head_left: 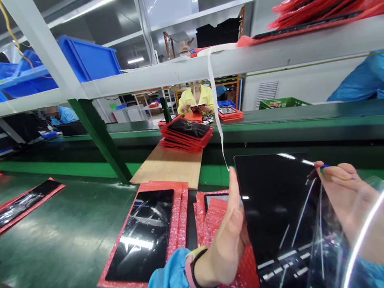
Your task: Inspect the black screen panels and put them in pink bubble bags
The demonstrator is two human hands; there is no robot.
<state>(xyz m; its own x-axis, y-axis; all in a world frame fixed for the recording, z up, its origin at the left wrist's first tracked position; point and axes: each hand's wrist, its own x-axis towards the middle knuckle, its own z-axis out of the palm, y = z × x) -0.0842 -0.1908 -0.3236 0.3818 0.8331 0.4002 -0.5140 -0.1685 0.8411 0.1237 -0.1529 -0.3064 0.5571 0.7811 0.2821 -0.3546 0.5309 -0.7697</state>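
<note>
A glossy black screen panel (278, 208) stands upright in front of me. My left hand (225, 238) holds it by its left edge, thumb stretched up and the other fingers hidden behind it. At the upper right corner of the panel, my right hand (359, 207) is closed, its fingertips pinching at a clear film (333, 248) that curves away from the glass and across my wrist. A thin blue and yellow strip shows at those fingers. Under the panel lie red bubble bags (214, 216). Left of them, another black screen panel (140, 236) rests on stacked bubble bags.
A white tape strip (216, 112) hangs from the overhead shelf (169, 76). Bagged panels (187, 133) are piled on a wooden board (166, 166). A green post (100, 142) rises at left. Another panel (26, 201) lies farther left. A person in yellow (195, 98) works opposite.
</note>
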